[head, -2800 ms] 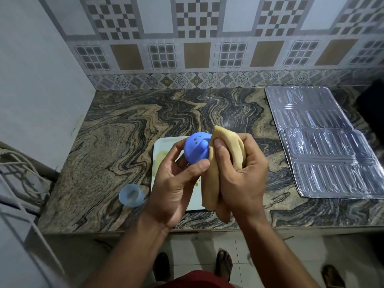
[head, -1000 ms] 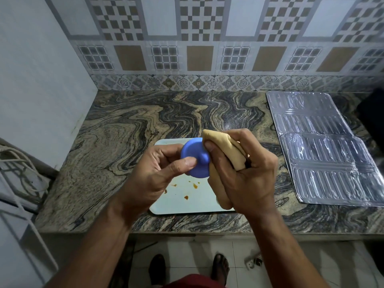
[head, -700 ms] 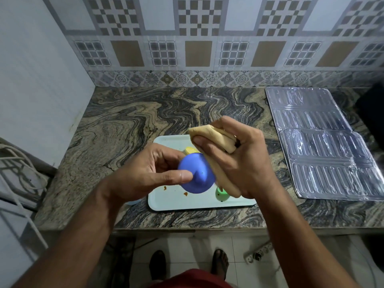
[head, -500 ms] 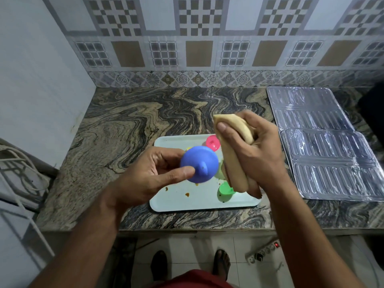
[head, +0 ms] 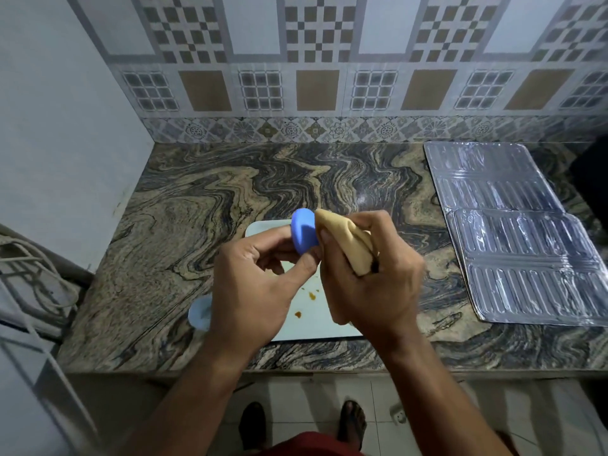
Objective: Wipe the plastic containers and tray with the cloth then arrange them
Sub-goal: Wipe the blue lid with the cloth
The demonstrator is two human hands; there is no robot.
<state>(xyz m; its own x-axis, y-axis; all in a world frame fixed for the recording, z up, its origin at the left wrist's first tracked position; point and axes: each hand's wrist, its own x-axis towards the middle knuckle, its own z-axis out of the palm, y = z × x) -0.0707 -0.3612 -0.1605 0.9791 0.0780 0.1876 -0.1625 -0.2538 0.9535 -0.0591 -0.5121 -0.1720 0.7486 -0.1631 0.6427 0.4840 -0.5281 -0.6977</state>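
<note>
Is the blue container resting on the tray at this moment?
No, the left hand holds the blue container in the air above the tray, against the cloth in the right hand.

1. Counter [head: 230, 199]: swirled marble, under and beyond the hands.
2. Foil sheet [head: 513, 232]: flat on the counter, right of the hands.
3. Tiled wall [head: 316, 77]: behind the counter.
4. Cables [head: 29, 274]: far left of the hands.
5. Power strip [head: 398, 416]: on the floor, below the hands.

left hand [head: 253, 284] holds blue container [head: 304, 235] | right hand [head: 371, 281] presses cloth [head: 345, 241]
</note>
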